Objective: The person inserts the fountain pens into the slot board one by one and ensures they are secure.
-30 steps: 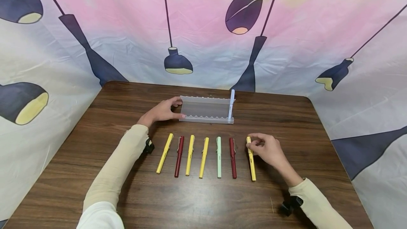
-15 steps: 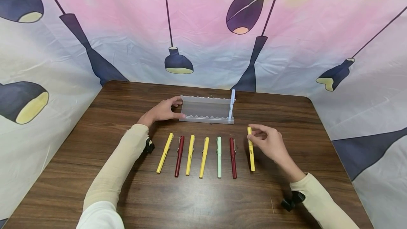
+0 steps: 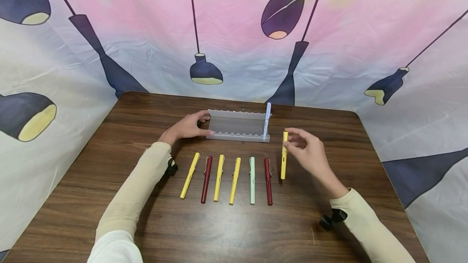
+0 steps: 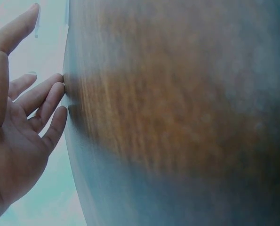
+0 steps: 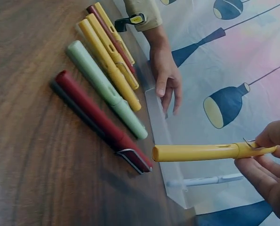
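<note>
My right hand (image 3: pixel 310 151) pinches a yellow pen (image 3: pixel 284 155) near its clip end, thumb and fingertips around the cap. The pen stands off the table, its free end pointing toward the table's near side. With thumb at the front corner and fingers at the back corner, my left hand (image 3: pixel 187 126) holds the left end of a clear pen rack (image 3: pixel 237 137) with notched edges. In the rack's right end lies a pale lavender pen (image 3: pixel 267 121). The left wrist view shows the left hand (image 4: pixel 27 117) with its thumb apart from the fingers.
A row of pens lies in front of the rack: yellow, dark red and a mint green pen (image 3: pixel 252 181). The dark red pen (image 3: pixel 268 182) at the row's right end is nearest the held one. A patterned cloth (image 3: pixel 153 44) hangs behind the wooden table (image 3: pixel 234 234).
My right hand has lifted the yellow pen from the right end of the row and moved it toward the rack. The left hand and rack stay in place.
</note>
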